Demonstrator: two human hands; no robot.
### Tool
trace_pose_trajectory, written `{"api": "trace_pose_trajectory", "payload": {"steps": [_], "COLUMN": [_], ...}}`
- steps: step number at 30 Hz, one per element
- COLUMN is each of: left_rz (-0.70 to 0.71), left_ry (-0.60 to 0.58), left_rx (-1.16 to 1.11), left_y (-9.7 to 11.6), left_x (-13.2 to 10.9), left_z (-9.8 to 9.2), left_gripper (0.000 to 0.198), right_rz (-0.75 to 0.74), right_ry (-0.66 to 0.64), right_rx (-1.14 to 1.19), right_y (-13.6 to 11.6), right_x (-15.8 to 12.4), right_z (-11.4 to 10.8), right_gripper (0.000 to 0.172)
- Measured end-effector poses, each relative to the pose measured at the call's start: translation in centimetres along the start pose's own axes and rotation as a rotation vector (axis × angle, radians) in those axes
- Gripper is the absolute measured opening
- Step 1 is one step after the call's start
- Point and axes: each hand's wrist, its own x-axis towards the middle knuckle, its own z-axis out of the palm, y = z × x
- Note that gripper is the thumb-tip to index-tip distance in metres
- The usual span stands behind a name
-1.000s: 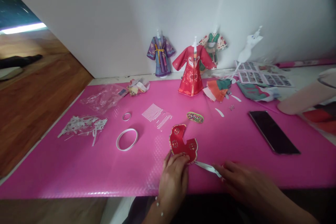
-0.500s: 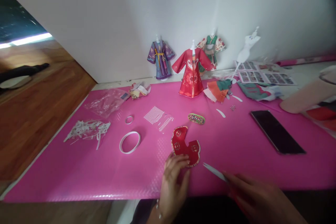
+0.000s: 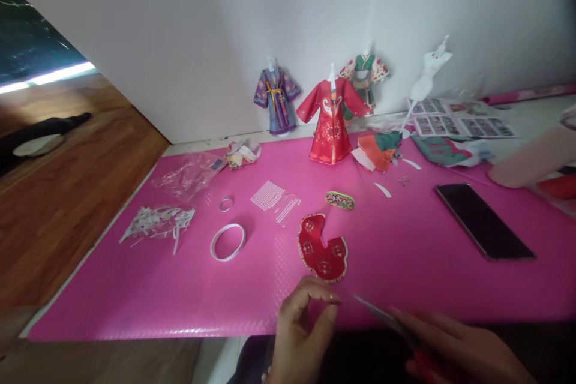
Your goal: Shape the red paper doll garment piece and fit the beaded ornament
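Red fabric piece (image 3: 321, 259): lies flat on the pink surface (image 3: 396, 252), a little below and right of the middle of the frame, a scalloped crescent with a patterned edge.
Long axis of the piece: slants from upper left to lower right, the angular notch opening toward the upper right.
Nearer hand: the left hand (image 3: 301, 330), at the lower middle, with the piece just above its bent forefinger; whether finger and lower edge touch, I cannot tell.
Left hand's fingers: curled, forefinger and thumb tips almost meeting; too small to tell if anything is pinched between them.
Right hand (image 3: 459, 342): at the lower right, blurred, closed around red-handled scissors (image 3: 380, 314), farther from the piece than the left.
Scissor tips: aimed to the upper left, just right of the left fingertips, below the piece's lower right edge and apart from it; the blades look nearly together, though blur makes this uncertain.
Above the piece: a speckled oval clip (image 3: 341, 200), just apart from its upper right side.
Left of the piece: a white ring of tape (image 3: 225, 258), well apart.
Right side of the frame: a dark phone (image 3: 485, 221), beyond both hands.
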Motion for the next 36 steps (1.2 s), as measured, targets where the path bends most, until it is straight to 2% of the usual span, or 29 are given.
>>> {"api": "trace_pose_trajectory", "payload": {"steps": [2, 6, 9, 12, 13, 21, 31, 36], "left_rz": [-0.010, -0.015, -0.029, -0.067, -0.080, -0.138, -0.223, -0.253], "left_ry": [-0.017, -0.037, -0.061, -0.091, -0.096, -0.075, -0.092, -0.123], "left_rx": [-0.021, -0.025, -0.005, 0.031, 0.045, 0.094, 0.134, 0.143], "left_y": [0.2, 0.3, 0.1, -0.4, -0.6, -2.3, -1.5, -1.0], "left_x": [0.0, -0.1, -0.2, -0.3, -0.4, -0.6, -0.4, -0.8], "left_z": [0.1, 0.3, 0.2, -0.1, -0.2, -0.2, 0.7, 0.8], "left_gripper": [0.017, 0.018, 0.018, 0.021, 0.022, 0.031, 0.027, 0.024], "right_rz": [0.072, 0.350, 0.433, 0.458, 0.472, 0.577, 0.576, 0.595], "right_ry": [0.025, 0.117, 0.092, 0.004, -0.040, -0.049, -0.081, -0.059], "right_rx": [-0.004, -0.187, -0.420, -0.540, -0.541, -0.448, -0.294, -0.237], "right_y": [0.3, 2.0, 3.5, 4.7, 5.1, 7.9, 7.9, 8.0], "right_x": [0.0, 0.4, 1.4, 2.9, 3.3, 5.2, 4.5, 4.0], "right_z": [-0.1, -0.5, -1.2, -1.4, -1.3, 1.6, 1.6, 1.7], "right_gripper": [0.055, 0.027, 0.029, 0.028, 0.029, 0.026, 0.039, 0.039]}}
